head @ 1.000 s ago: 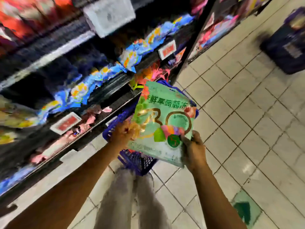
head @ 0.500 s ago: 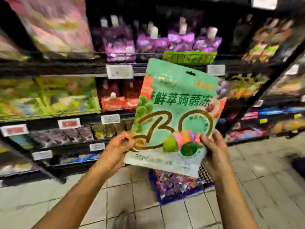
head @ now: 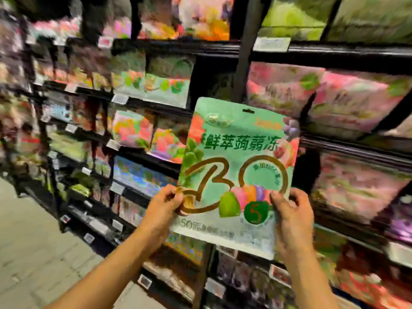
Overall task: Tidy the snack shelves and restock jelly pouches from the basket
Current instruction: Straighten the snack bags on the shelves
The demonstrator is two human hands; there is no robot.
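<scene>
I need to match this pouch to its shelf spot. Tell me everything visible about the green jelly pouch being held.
The jelly pouch is flat, glossy mint-green plastic with dark green Chinese lettering, gold looping letters, fruit pictures and a hang slot on top. It is held upright before the shelves, the left hand and right hand gripping its lower edges.

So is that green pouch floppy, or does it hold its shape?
The pouch, held only at its lower corners by the left hand and right hand, stands upright, so probably fairly stiff. Its glossy film looks slippery, and it is likely light.
</scene>
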